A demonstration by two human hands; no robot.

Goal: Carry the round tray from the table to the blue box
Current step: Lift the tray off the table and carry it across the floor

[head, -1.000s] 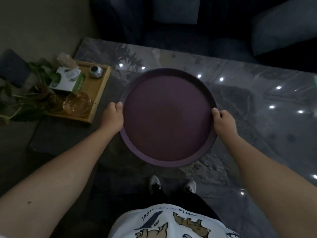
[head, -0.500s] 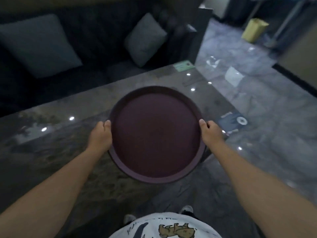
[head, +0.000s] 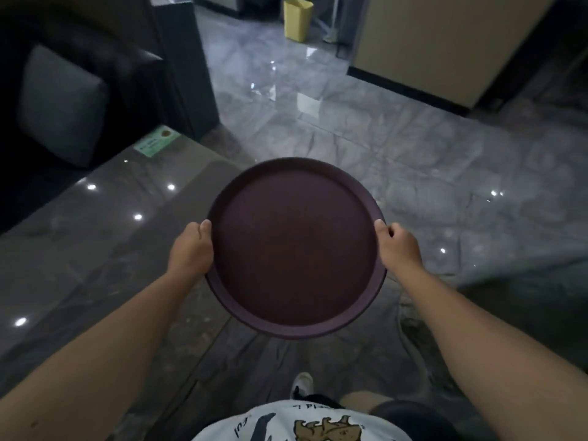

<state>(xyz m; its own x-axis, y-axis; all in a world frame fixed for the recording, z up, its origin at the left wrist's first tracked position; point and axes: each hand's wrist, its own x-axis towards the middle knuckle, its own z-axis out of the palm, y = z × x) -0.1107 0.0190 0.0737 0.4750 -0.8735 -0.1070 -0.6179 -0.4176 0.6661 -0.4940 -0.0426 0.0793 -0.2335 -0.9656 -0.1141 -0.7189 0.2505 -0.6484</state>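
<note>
The tray (head: 297, 249) is held level at frame centre, clear of the table (head: 95, 233) at left and over open floor. The left hand (head: 191, 249) grips the left rim and the right hand (head: 397, 249) the right rim, thumbs on top, fingers apparently curled beneath. Both are equally near. No blue box is in view; its direction cannot be told

Yellow bin (head: 297, 19) on far marble floor (head: 413, 160); grey cushion (head: 60, 106) on dark sofa (head: 133, 68).
</note>
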